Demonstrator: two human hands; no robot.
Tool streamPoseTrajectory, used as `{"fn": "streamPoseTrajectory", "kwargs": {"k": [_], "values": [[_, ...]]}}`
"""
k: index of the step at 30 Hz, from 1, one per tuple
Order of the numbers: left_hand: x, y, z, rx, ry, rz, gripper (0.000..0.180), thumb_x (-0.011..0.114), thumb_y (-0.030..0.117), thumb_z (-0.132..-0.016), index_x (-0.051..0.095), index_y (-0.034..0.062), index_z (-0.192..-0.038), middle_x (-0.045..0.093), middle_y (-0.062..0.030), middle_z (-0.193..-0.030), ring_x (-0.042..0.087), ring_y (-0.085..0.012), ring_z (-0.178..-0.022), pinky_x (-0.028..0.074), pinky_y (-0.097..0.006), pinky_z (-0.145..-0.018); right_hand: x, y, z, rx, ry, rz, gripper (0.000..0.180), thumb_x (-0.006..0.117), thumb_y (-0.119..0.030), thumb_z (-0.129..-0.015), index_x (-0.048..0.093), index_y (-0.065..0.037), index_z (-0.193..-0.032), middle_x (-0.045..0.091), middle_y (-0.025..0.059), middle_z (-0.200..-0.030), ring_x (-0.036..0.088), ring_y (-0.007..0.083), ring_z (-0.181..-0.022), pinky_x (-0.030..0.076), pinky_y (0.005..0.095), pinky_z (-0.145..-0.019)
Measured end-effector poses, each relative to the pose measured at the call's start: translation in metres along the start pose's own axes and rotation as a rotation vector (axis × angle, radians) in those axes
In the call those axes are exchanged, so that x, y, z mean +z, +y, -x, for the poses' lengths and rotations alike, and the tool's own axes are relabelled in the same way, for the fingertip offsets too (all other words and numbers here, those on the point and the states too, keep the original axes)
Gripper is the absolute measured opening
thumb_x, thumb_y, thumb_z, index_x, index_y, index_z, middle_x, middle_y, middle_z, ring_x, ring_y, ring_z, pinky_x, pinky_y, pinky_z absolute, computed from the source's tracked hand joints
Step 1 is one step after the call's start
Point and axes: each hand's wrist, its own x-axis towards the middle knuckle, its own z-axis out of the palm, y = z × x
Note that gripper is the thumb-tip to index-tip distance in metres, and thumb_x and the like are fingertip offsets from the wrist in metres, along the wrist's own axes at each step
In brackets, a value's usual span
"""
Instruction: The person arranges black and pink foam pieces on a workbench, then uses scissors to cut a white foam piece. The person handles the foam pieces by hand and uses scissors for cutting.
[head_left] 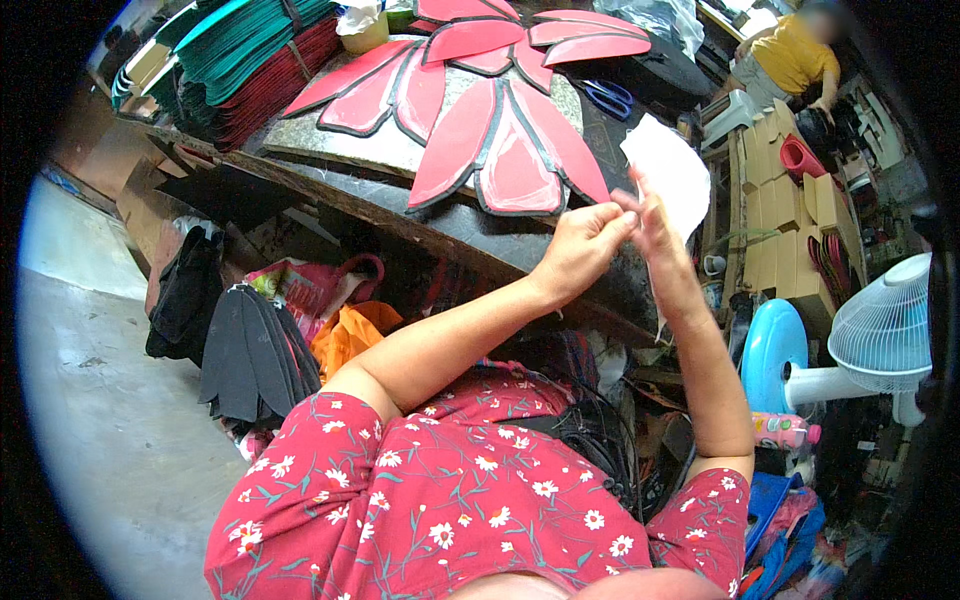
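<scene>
My left hand [585, 250] is closed in a pinch at the front edge of the dark worktable [370, 185]. Whatever it grips, if anything, is too small to make out. Touching or very near its fingertips is my right hand [658, 235], whose fingers are smeared by motion. Just beyond the right hand is a rounded white sheet [685, 180]; I cannot tell whether the hand touches it. Red petal-shaped pieces with black borders [520, 165] lie on the table and a light board [290, 135], some with whitish glossy smears. Blue-handled scissors [608, 98] lie behind them.
Green and dark red sheets [255, 55] are stacked at the back left beside a small tub [362, 32]. Black petal-shaped pieces [255, 355] hang below the table. At right stand a white-and-blue fan [775, 350], cardboard boxes [770, 200] and a person in yellow [800, 55].
</scene>
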Motion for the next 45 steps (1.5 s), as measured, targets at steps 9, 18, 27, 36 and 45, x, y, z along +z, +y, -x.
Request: {"fn": "streamPoseTrajectory", "kwargs": {"k": [9, 18, 27, 36, 45], "values": [[0.001, 0.001, -0.004, 0.014, -0.040, -0.249, 0.032, 0.059, 0.027, -0.097, 0.057, -0.0013, -0.081, 0.045, -0.0174, -0.061, 0.043, -0.0170, -0.053, 0.040, -0.038, -0.053, -0.075, 0.025, -0.171, -0.267, 0.034, 0.997, 0.035, 0.062, -0.027, -0.092, 0.066, -0.011, -0.123, 0.066, 0.0144, -0.115, 0.061, 0.0321, -0.109, 0.047, 0.0406, -0.094], [0.004, 0.004, -0.002, 0.095, 0.009, -0.251, 0.016, 0.058, 0.016, -0.097, 0.057, 0.0004, -0.098, 0.057, -0.0059, -0.072, 0.054, -0.0117, -0.063, 0.046, -0.029, -0.058, -0.065, 0.085, -0.266, 0.104, -0.036, 1.385, 0.044, 0.065, -0.015, -0.083, 0.063, -0.009, -0.127, 0.065, 0.0214, -0.118, 0.062, 0.0340, -0.112, 0.048, 0.0418, -0.098], [0.003, 0.000, -0.005, 0.104, -0.008, -0.263, 0.012, 0.057, 0.010, -0.094, 0.061, 0.0009, -0.101, 0.061, -0.0085, -0.074, 0.059, -0.0137, -0.067, 0.048, -0.031, -0.064, -0.043, 0.016, -0.240, 0.027, -0.029, 1.558, 0.034, 0.066, -0.035, -0.075, 0.073, -0.008, -0.093, 0.071, 0.0184, -0.092, 0.069, 0.0347, -0.090, 0.054, 0.0429, -0.082], [0.002, -0.007, -0.006, 0.163, -0.069, -0.330, 0.016, 0.057, 0.009, -0.091, 0.067, 0.0006, -0.100, 0.063, -0.0055, -0.073, 0.058, -0.0096, -0.067, 0.048, -0.027, -0.062, -0.120, -0.047, -0.064, 0.022, -0.037, 1.247, 0.024, 0.067, -0.026, -0.090, 0.067, -0.006, -0.104, 0.068, 0.0040, -0.085, 0.063, 0.0123, -0.076, 0.048, 0.0284, -0.068], [0.006, -0.003, 0.000, 0.330, -0.101, -0.527, 0.013, 0.060, 0.009, -0.079, 0.069, 0.0082, -0.089, 0.063, -0.0104, -0.080, 0.066, -0.0256, -0.071, 0.053, -0.037, -0.067, -0.130, -0.025, 0.152, 0.626, 0.077, 0.368, 0.032, 0.057, -0.032, -0.097, 0.060, 0.000, -0.102, 0.058, 0.0010, -0.068, 0.055, 0.0074, -0.059, 0.040, 0.0196, -0.055]]}}
